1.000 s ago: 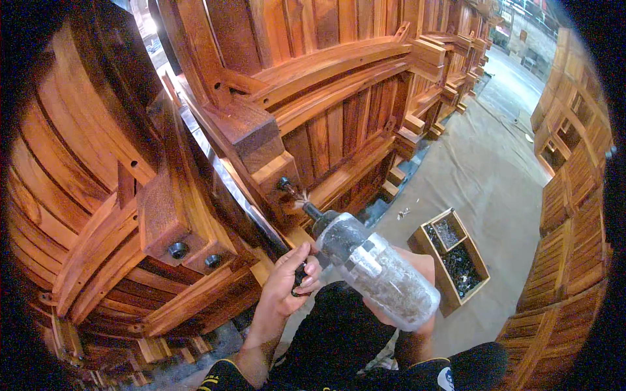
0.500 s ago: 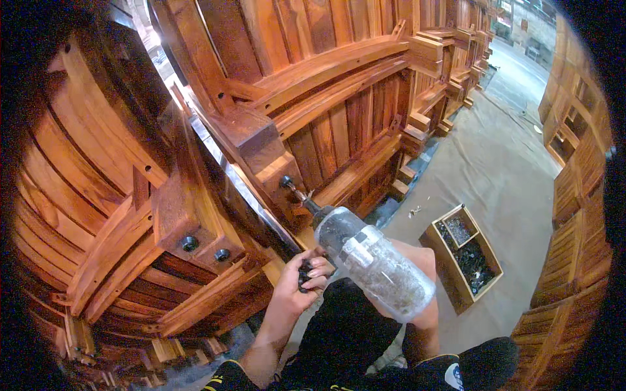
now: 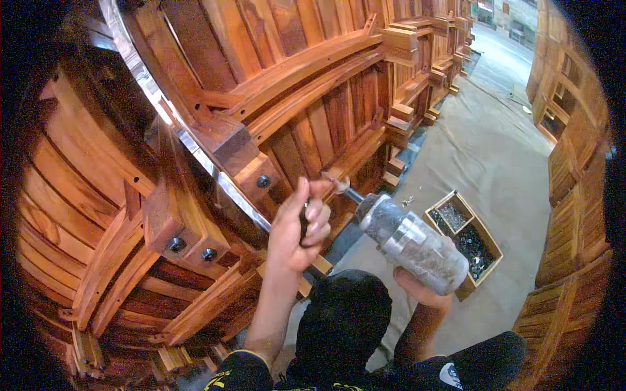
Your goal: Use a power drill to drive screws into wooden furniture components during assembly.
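My right hand [image 3: 424,287] grips a power driver [image 3: 417,244] with a scuffed, taped, clear-wrapped body. Its bit end points up and left, close to my left fingertips. My left hand [image 3: 300,228] is closed, its thumb and forefinger raised by the bit. Something small and black shows between its curled fingers; its kind is hard to make out. A dark round bolt head [image 3: 263,181] sits in the end of a wooden block [image 3: 251,166], left of and above my left hand. Two more dark bolt heads [image 3: 176,244] are in the wooden blocks at the left.
Slatted reddish wooden panels [image 3: 306,143] with curved rails stand ahead, and another [image 3: 59,189] at the left. A shiny metal band [image 3: 195,146] runs between them. A divided wooden box [image 3: 499,257] of small dark hardware rests on the covered floor [image 3: 482,143]. Wooden panels line the right.
The driver has drawn back to the right, off the bolt head in the block. My left hand has risen toward the bit. The view has shifted slightly.
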Motion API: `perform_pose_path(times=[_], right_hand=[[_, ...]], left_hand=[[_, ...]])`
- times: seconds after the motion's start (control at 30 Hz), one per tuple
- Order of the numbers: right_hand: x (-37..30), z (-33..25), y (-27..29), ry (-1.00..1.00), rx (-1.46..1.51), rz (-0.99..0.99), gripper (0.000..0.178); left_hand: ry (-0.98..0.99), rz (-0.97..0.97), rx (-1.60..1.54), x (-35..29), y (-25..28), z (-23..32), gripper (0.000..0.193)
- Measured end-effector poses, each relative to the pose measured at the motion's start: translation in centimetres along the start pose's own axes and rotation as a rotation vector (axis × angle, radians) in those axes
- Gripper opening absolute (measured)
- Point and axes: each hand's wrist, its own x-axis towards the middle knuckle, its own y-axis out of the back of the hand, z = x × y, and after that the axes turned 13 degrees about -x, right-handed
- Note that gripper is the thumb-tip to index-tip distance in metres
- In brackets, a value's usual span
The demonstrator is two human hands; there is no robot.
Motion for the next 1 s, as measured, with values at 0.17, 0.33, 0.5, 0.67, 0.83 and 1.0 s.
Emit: perform_pose_path(times=[0.17,0.33,0.5,0.67,0.83,1.0], right_hand=[[-0.4,0.3,0.4,0.057,0.156,0.09,0.043],[-0.5,0.8,0.5,0.021,-0.085,0.18,0.035],[-0.6,3.0,0.5,0.164,-0.162,0.196,0.036],[-1.0,5.5,-0.2,0.051,-0.107,0.215,0.026],[-1.0,7.9,-0.9,0.201,-0.293,0.333,0.027],[-1.5,9.7,-1.8,0.033,-0.088,0.369,0.026]], left_hand=[[-0.033,-0.14,0.123,2.8,-3.5,-0.5,0.032],[-0.056,-0.179,0.245,3.8,-4.5,-1.5,0.033],[0.005,-0.151,0.409,4.8,-4.5,-1.5,0.033],[0.119,-0.197,0.419,5.9,-4.2,-2.1,0.031],[0.175,-0.183,0.373,7.6,-4.0,-3.0,0.032],[0.307,-0.293,0.267,8.1,-3.1,-3.8,0.034]])
